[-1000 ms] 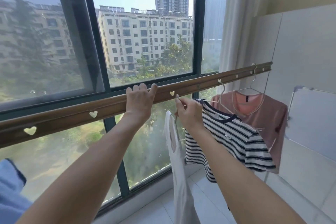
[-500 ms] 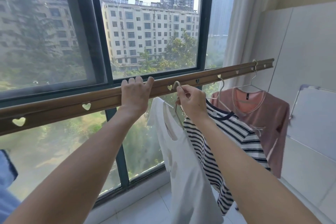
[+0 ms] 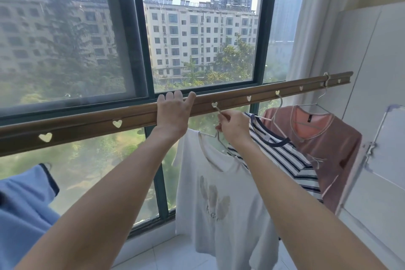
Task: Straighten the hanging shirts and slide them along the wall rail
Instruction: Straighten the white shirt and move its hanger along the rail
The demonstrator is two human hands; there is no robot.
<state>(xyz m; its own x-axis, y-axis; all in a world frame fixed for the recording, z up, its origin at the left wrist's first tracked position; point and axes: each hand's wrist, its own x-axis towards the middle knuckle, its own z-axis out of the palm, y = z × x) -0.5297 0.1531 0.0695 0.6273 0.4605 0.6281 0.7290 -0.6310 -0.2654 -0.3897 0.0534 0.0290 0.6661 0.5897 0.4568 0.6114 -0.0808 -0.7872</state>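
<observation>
White shirt [image 3: 221,184], striped shirt [image 3: 285,155], pink shirt [image 3: 333,144] hanging side by side, brown heart-holed rail [image 3: 87,126]

White shirt [image 3: 221,199] print: pale feather-like shapes with a line of small script under them, too blurred to read.
Striped shirt [image 3: 282,155] neck label: a small tag, nothing legible.
Pink shirt [image 3: 328,138] neck label: a dark tag, unreadable.
Rail [image 3: 87,125]: heart cut-outs only, no lettering.
</observation>
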